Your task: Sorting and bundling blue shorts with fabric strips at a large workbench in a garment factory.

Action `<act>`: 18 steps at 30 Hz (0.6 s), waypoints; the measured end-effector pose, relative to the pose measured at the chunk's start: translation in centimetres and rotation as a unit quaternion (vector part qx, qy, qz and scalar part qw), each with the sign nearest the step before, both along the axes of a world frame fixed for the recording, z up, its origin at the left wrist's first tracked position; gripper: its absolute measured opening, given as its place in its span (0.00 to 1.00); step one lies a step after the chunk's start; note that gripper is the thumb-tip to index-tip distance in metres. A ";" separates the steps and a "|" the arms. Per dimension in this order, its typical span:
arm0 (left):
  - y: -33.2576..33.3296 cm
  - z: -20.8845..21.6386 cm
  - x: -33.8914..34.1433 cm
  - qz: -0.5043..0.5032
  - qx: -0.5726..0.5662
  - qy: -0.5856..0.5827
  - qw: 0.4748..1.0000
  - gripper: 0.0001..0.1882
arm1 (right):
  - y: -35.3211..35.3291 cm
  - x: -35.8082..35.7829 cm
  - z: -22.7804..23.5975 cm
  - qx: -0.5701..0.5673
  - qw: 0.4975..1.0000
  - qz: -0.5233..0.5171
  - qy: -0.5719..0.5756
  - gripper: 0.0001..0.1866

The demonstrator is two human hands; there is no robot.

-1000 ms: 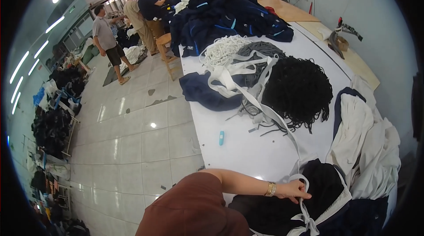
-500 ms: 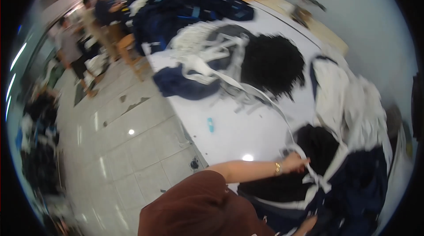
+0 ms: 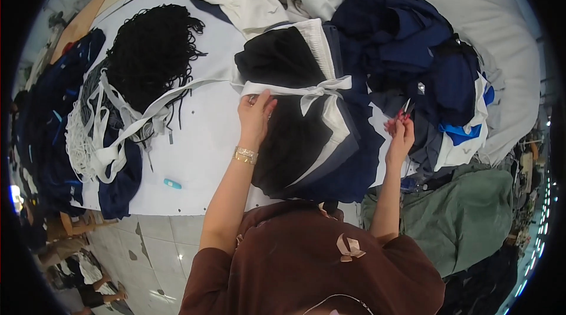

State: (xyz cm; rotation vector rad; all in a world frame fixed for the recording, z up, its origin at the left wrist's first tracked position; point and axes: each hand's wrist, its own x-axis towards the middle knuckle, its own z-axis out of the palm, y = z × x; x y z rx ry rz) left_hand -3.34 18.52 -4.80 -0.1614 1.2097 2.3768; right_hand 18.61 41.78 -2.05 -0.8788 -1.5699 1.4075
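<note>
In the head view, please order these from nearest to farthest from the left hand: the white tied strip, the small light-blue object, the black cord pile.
1. White tied strip, touching the left hand, right of it.
2. Small light-blue object, lower left on the table.
3. Black cord pile, upper left.
</note>
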 end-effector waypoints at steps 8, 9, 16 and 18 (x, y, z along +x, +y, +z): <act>0.5 2.2 0.0 -0.036 0.044 0.023 0.998 0.11 | -4.3 -10.2 6.3 -0.119 0.930 0.335 0.091 0.07; 0.5 2.4 -0.1 -0.053 0.050 0.040 0.997 0.11 | -4.8 -11.7 6.7 -0.074 0.938 0.339 -0.022 0.07; -0.4 2.9 -0.3 -0.082 0.077 0.080 0.990 0.11 | -7.2 -17.8 2.9 0.140 0.855 0.463 -0.189 0.11; -0.9 2.3 -0.1 -0.076 0.073 0.083 0.991 0.13 | -7.8 -17.7 2.7 0.145 0.848 0.468 -0.200 0.10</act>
